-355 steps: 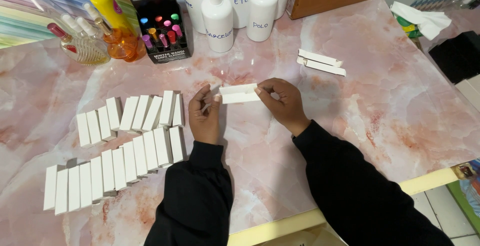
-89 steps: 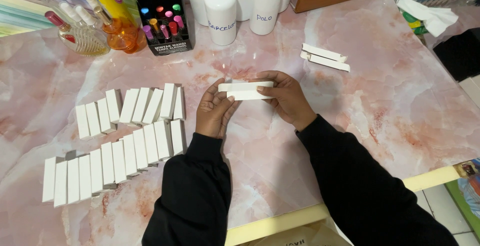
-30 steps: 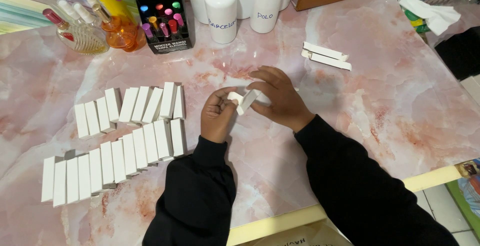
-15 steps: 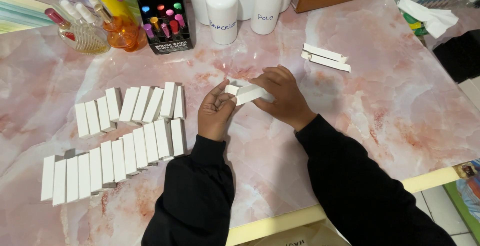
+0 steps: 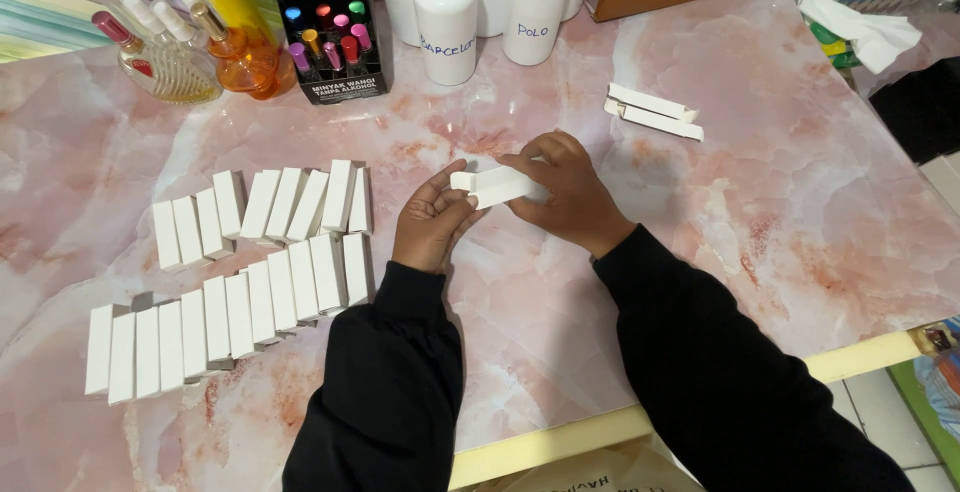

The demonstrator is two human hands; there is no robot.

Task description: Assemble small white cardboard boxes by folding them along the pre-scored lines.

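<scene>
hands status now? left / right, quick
Left hand: closed on one end of the small white box.
Right hand: closed on the same box.

The scene is seen from one head-worn camera, aimed steeply down at the table (image 5: 760, 212) from close above; bottles (image 5: 446, 22) lie at 12 o'clock, sleeves at 6
</scene>
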